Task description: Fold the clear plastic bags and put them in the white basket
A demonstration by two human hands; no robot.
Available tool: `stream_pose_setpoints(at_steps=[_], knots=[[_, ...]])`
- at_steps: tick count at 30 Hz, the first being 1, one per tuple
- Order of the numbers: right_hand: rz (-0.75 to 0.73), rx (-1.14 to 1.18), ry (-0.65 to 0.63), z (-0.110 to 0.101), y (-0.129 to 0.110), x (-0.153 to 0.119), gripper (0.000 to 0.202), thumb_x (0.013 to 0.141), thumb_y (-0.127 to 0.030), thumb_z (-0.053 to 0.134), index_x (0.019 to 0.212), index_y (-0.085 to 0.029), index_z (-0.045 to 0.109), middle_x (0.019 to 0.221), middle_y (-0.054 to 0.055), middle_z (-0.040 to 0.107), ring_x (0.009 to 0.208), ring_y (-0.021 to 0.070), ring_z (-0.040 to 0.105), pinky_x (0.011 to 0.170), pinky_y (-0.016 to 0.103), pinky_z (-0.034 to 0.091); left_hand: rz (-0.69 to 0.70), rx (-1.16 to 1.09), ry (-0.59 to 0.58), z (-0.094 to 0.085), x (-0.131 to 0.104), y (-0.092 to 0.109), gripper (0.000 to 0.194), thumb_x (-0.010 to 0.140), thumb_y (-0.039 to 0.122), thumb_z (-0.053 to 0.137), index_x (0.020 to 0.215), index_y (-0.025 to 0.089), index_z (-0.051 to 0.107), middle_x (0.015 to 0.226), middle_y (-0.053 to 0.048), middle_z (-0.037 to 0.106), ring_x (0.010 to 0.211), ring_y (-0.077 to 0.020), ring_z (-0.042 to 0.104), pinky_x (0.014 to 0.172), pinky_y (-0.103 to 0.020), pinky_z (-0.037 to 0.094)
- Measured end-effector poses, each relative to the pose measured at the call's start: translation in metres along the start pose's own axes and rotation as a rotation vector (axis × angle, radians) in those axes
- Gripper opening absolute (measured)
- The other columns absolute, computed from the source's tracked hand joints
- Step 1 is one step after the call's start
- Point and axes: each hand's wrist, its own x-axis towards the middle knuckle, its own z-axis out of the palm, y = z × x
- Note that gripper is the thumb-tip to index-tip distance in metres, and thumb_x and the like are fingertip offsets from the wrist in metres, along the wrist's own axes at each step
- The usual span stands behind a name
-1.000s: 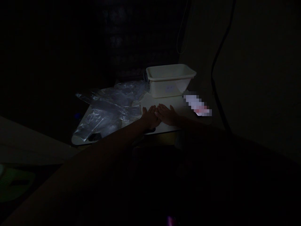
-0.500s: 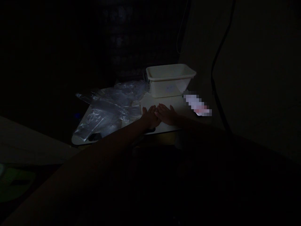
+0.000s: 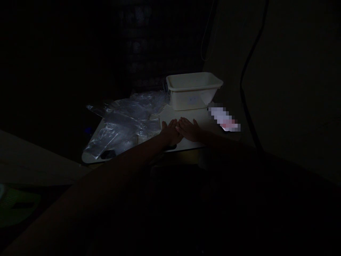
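In dim light, my left hand [image 3: 170,134] lies flat, fingers stretched out, near the front of a small white table [image 3: 170,114]. My right hand [image 3: 189,130] rests beside it, also flat, its fingertips meeting or slightly overlapping the left hand's. Neither hand holds anything. Crumpled clear plastic bags [image 3: 122,122] spread over the table's left part, close to my left hand. Behind my hands stands a white plastic tub [image 3: 193,97] with an open top. Right of my right hand, a blurred-out bright object [image 3: 223,119] lies at the table's edge.
A dark cable [image 3: 243,81] hangs along the wall at the right. Something green [image 3: 20,206] sits low at the far left, near a pale panel [image 3: 34,160]. Dark oval holes [image 3: 108,154] show at the table's front edge. The background is mostly too dark to make out.
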Motion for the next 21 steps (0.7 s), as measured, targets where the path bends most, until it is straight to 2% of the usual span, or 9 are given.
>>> stream_pose_setpoints(at_steps=[4, 9, 21], knots=[[-0.009, -0.018, 0.004, 0.0013, 0.0009, 0.0009, 0.053, 0.081, -0.039, 0.010, 0.122, -0.010, 0.026, 0.130, 0.011, 0.022, 0.119, 0.0206, 0.016, 0.091, 0.049, 0.017, -0.014, 0.008, -0.025, -0.0019, -0.0003, 0.0008, 0.059, 0.077, 0.041, 0.015, 0.126, 0.009, 0.012, 0.132, -0.014, 0.013, 0.120, -0.0250, 0.007, 0.089, -0.051, 0.012], [-0.014, -0.017, 0.018, 0.0030, 0.0018, 0.0017, 0.053, 0.081, -0.039, 0.010, 0.122, -0.010, 0.027, 0.130, 0.012, 0.023, 0.119, 0.0207, 0.017, 0.090, 0.051, 0.018, -0.004, 0.006, 0.006, -0.0003, 0.0003, 0.0000, 0.059, 0.077, 0.042, 0.015, 0.126, 0.009, 0.012, 0.132, -0.013, 0.014, 0.120, -0.0249, 0.008, 0.089, -0.051, 0.013], [-0.009, -0.009, 0.008, 0.0048, 0.0031, 0.0027, 0.053, 0.081, -0.041, 0.009, 0.122, -0.012, 0.025, 0.130, 0.011, 0.021, 0.119, 0.0196, 0.016, 0.090, 0.050, 0.017, -0.007, -0.003, -0.004, -0.0001, 0.0000, 0.0002, 0.059, 0.077, 0.042, 0.014, 0.126, 0.010, 0.013, 0.132, -0.013, 0.014, 0.120, -0.0245, 0.007, 0.089, -0.050, 0.013]])
